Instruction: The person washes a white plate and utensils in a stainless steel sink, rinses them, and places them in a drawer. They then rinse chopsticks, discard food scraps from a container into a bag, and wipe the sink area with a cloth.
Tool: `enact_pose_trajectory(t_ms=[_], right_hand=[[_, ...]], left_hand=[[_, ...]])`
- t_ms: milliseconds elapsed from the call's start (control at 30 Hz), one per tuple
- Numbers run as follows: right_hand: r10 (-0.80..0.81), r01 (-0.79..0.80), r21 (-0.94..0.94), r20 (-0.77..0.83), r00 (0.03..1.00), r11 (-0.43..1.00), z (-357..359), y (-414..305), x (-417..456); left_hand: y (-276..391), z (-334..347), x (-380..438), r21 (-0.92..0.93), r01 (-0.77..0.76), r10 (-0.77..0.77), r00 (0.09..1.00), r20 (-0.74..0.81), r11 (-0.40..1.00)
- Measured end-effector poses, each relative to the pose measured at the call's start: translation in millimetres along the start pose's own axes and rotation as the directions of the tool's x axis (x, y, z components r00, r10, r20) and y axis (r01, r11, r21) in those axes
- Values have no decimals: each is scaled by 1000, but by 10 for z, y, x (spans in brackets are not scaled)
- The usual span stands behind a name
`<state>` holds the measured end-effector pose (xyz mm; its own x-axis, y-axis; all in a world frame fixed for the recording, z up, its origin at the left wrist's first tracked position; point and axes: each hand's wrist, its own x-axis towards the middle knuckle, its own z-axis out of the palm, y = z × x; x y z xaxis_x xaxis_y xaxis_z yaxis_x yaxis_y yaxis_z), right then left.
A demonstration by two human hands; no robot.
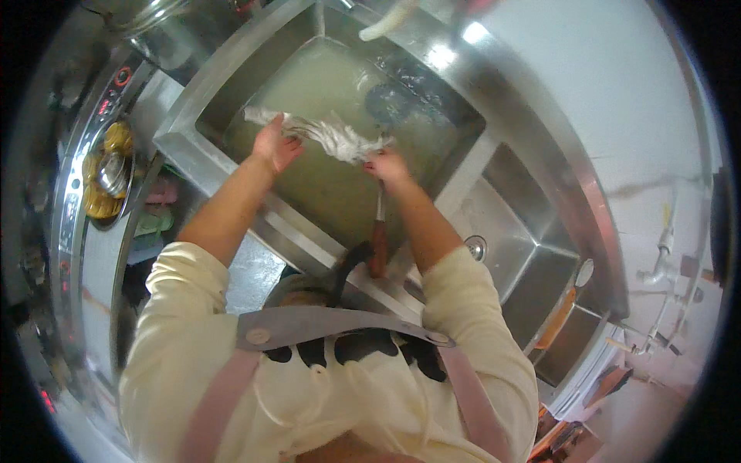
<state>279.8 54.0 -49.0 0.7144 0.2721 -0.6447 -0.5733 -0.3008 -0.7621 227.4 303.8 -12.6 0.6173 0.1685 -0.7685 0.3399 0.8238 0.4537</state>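
A wet, twisted white cloth stretches between my two hands over cloudy water in the large stainless-steel sink basin. My left hand has the cloth's left part across its thumb and loosely curled fingers, with a short end sticking out beyond. At the cloth's other end, my right hand grips the bunched fabric. Below the right wrist, a utensil with a brown handle and a metal shaft leans at the near rim; its head is hidden. A dark round object shows in the water.
A second basin with a drain adjoins on the right. A white faucet spout hangs over the far rim. A black curved handle rises at the near edge. Left is a counter with a metal bowl of yellow items. Pipes run along the right wall.
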Motion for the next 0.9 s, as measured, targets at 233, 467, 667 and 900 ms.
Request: enact_pose_trajectory(t_ms=[233,467,667,900], right_hand=[[-219,179,-840,74,973,513,1067,702,1139],[-334,203,-749,-25,942,631,1240,214,602],[-502,279,-481,-433,748,831,1333,52,782],[-348,-79,-726,-419,839,683,582,757,1284]], left_hand=[[127,-51,585,498,166,-130,986,-106,851],[-506,-360,1560,169,461,-480,873,93,871],[-605,68,958,409,-141,18,956,291,902],[-3,93,705,527,260,-163,961,-225,809]])
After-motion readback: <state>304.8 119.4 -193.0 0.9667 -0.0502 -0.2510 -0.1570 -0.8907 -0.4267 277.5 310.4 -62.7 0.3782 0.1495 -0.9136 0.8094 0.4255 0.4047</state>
